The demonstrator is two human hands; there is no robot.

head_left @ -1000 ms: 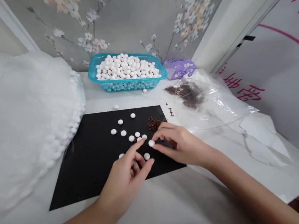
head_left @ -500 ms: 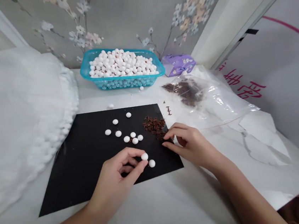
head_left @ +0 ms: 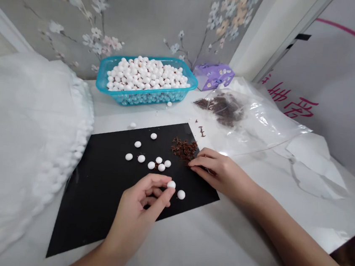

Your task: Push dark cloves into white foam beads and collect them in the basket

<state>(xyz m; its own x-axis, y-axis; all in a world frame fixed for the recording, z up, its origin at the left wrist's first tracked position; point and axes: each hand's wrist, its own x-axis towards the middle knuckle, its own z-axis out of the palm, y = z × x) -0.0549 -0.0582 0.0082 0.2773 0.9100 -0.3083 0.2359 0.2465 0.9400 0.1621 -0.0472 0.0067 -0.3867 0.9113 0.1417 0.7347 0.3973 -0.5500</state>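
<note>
Between thumb and index finger, my left hand (head_left: 144, 208) pinches a small white ball (head_left: 171, 185) above the black sheet (head_left: 94, 200). Another white ball (head_left: 181, 194) lies just to its right. At the near right edge of a small pile of brown bits (head_left: 182, 149), my right hand (head_left: 216, 169) has its thumb and index fingertips together; whatever is between them is too small to make out. Several loose white balls lie further back on the sheet, a few close together around a white ball (head_left: 161, 167) with brown bits beside them.
A blue plastic basket (head_left: 149, 96) heaped with white balls stands at the back, beside a purple tissue pack (head_left: 213, 77). A clear bag (head_left: 261, 120) with brown bits lies at right. White fabric edged with white balls (head_left: 20, 146) covers the left. Two brown pieces (head_left: 201, 131) lie behind the sheet.
My right hand has moved slightly left to the edge of the brown pile, and its fingertips have closed together. My left hand still holds the white ball in nearly the same place.
</note>
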